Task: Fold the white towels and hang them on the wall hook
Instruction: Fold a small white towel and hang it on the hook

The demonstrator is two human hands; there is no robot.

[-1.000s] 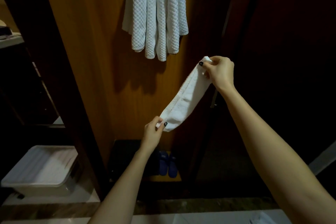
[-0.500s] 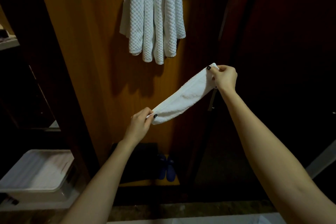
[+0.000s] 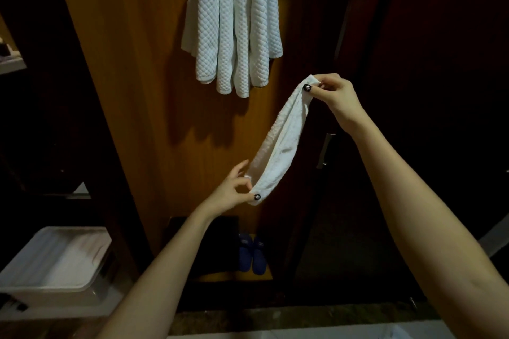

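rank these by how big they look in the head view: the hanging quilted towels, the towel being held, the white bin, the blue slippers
1. hanging quilted towels
2. white bin, cut off by the frame's left edge and nearer the camera, so its place against the towels is unsure
3. held towel, stretched between both hands
4. blue slippers, clearly smallest, also farthest away

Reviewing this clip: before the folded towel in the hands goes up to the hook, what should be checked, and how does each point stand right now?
1. Right hand has a grip on the small white towel at its upper end: ok.
2. Left hand pinches the lower end: ok.
3. Towel folded into a narrow strip, held clear of the wooden panel: ok.
4. Hook visible and free: cannot tell, it lies above the frame edge.
5. Quilted white towels already hang there; room for another: cannot tell.
6. Blue slippers on the floor below, out of the way: ok.
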